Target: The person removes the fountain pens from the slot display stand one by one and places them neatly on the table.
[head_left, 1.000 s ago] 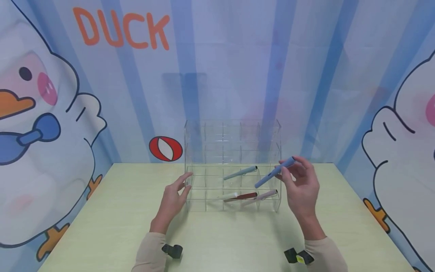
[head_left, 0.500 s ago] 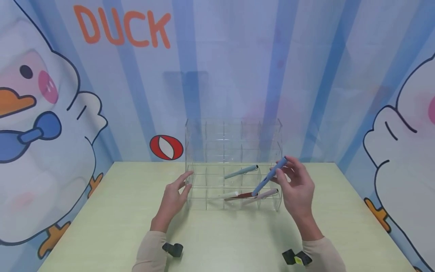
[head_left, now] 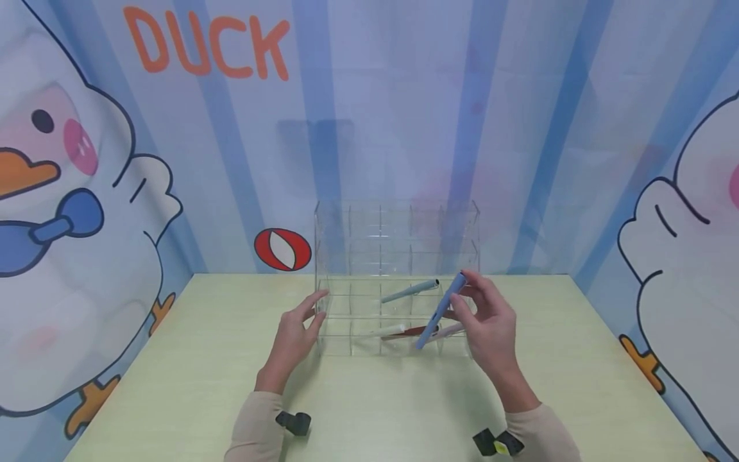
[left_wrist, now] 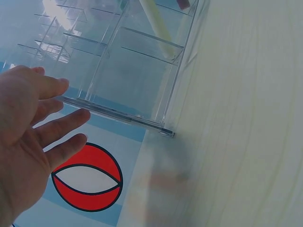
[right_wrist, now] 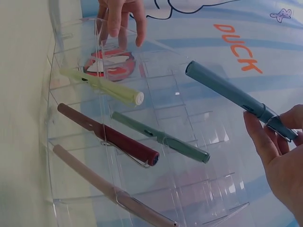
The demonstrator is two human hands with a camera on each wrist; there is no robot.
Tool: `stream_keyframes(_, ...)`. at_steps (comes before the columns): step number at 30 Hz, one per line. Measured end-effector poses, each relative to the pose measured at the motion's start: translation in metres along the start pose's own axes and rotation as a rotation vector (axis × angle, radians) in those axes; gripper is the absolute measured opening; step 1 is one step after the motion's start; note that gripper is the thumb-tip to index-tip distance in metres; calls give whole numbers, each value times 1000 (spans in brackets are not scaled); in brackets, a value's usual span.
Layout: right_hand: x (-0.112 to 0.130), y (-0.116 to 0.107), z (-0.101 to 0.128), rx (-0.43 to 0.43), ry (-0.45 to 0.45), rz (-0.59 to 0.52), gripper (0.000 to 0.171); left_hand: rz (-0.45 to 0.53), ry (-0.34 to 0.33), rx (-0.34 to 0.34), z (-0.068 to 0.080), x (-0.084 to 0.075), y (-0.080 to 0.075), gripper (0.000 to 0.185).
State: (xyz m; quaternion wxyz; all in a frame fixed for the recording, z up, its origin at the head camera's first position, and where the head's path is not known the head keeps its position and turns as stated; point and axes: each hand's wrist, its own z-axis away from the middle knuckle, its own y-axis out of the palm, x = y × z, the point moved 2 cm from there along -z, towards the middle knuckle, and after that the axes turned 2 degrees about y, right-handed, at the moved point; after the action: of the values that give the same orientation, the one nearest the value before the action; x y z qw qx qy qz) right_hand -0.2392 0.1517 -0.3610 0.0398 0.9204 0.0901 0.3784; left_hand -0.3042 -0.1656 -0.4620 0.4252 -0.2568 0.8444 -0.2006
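Four pens already lie inside the clear acrylic organizer [head_left: 396, 282], which stands on the pale green table [head_left: 173, 385]: a grey-green pen [head_left: 408, 292] in a cell of a higher row, and in the lowest front row a cream pen [head_left: 388, 332], a dark red pen [head_left: 411, 332] just right of it, and a pink pen [head_left: 453, 330] at the right end of the organizer. The fifth, the blue pen [head_left: 441, 310], is not in any cell yet. The right hand [head_left: 489, 327] pinches it near its upper end, in front of the organizer, with the lower end tilted down toward the front row. So I judge the work is mostly done, and this pen is what remains to place. The left hand [head_left: 293, 337] is with fingers straight and relaxed, holding nothing, its fingertips at the left wall of the organizer.

The right wrist view shows the pens much more clearly: the clip on the dark red pen [right_wrist: 110, 136] and the flat end of the cream pen [right_wrist: 105, 86], and that the blue pen [right_wrist: 236, 98] hangs free of the cells. The left wrist view shows the left hand [left_wrist: 33, 137] beside the organizer wall; whether it touches, I cannot tell. Only the head view gives the whole layout.
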Motion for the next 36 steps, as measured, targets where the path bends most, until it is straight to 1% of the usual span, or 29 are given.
stream_keyframes(4, -7, 2, 3, 25, 30, 13, 43, 11, 1, 2, 0, -2, -1, 48)
stream_keyframes(8, -18, 2, 7, 34, 89, 41, 43, 22, 1, 8, 0, -4, -2, 48)
stream_keyframes(11, -24, 5, 12, 46, 125, 41, 43, 23, -3, 9, 1, -4, -1, 48)
stream_keyframes(14, -23, 12, 15, 71, 124, 27, 42, 16, -7, 5, 3, -3, 0, 46)
stream_keyframes(17, -18, 24, 17, 105, 109, 11, 42, 8, -4, -2, 2, -3, 1, 46)
stream_keyframes(19, -15, 32, 18, 129, 118, 14, 41, 1, -3, -7, 1, -2, 1, 46)
stream_keyframes(22, -13, 42, 22, 162, 176, 42, 41, 1, -4, -15, 0, -2, 0, 48)
stream_keyframes(25, -15, 47, 27, 180, 250, 63, 41, -1, -8, -18, 1, -2, 0, 49)
stream_keyframes(30, -24, 53, 35, 197, 368, 42, 40, 1, -13, -12, 1, -2, 0, 48)
stream_keyframes(36, -31, 59, 40, 262, 534, 43, 40, 6, 2, -15, 0, -4, 0, 46)
